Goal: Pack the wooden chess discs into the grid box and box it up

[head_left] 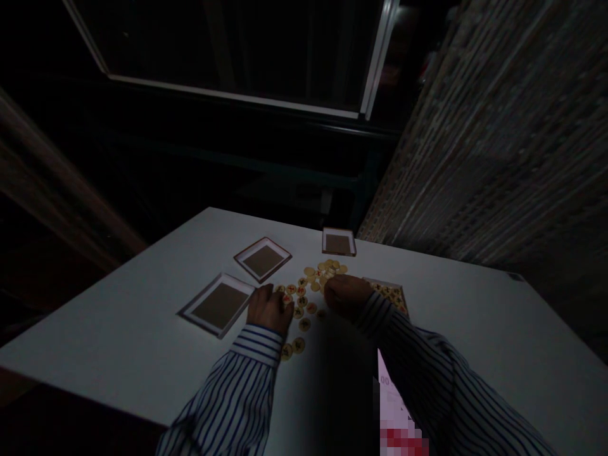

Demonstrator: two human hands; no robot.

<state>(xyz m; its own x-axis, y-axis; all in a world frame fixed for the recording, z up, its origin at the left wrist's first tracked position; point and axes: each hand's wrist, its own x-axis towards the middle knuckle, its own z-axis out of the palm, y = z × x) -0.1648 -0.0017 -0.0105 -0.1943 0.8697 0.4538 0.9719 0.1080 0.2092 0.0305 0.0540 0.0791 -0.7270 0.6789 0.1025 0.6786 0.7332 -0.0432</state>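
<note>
Round wooden Chinese chess pieces (303,301) with red and black characters lie loose on the white table (156,297). My left hand (270,310) rests at the left edge of the spread, its bent fingers and thumb apart beside some pieces. Over the right side of the spread, my right hand (348,294) is closed, fingers curled under; whatever they hold is hidden. Behind it, a heap of pale pieces (327,269) shows mostly blank faces. A shallow box (403,296) filled with pieces sits right of my right hand, partly covered by it and the sleeve.
Three shallow frame-like trays stand on the table: a near-left tray (221,304), a middle tray (263,258) and a far tray (339,242). A lit pink-white screen or sheet (394,405) shows beneath my right forearm. A string curtain (475,139) hangs at the right. The room is dark.
</note>
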